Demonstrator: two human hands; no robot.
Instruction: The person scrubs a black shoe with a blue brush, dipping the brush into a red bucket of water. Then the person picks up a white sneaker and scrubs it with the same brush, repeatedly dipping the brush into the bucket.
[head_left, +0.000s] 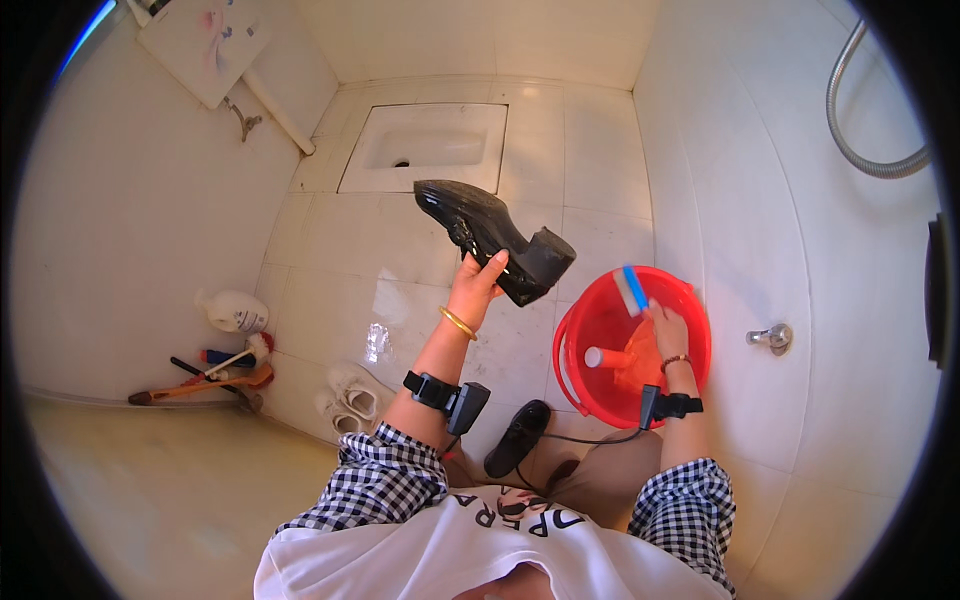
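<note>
My left hand (478, 290) grips a glossy black heeled shoe (482, 222) in the air over the tiled floor. The shoe lies on its side, with its block heel toward the right and its toe toward the far left. My right hand (670, 335) is closed on a small brush (633, 288) with a blue back and a pale edge. It is held above the red bucket (590, 315), apart from the shoe. Inside the bucket show an orange, crumpled-looking item (636, 365) and a pale-ended orange cylinder (603, 357); their kinds I cannot make out.
A squat toilet (430, 145) is set in the floor ahead. At left are a white bottle (236, 311), several long-handled brushes (215, 378) and white shoes (355, 397). Another black shoe (518, 438) is near my legs. A metal hose (850, 150) and a tap (770, 339) are on the right wall.
</note>
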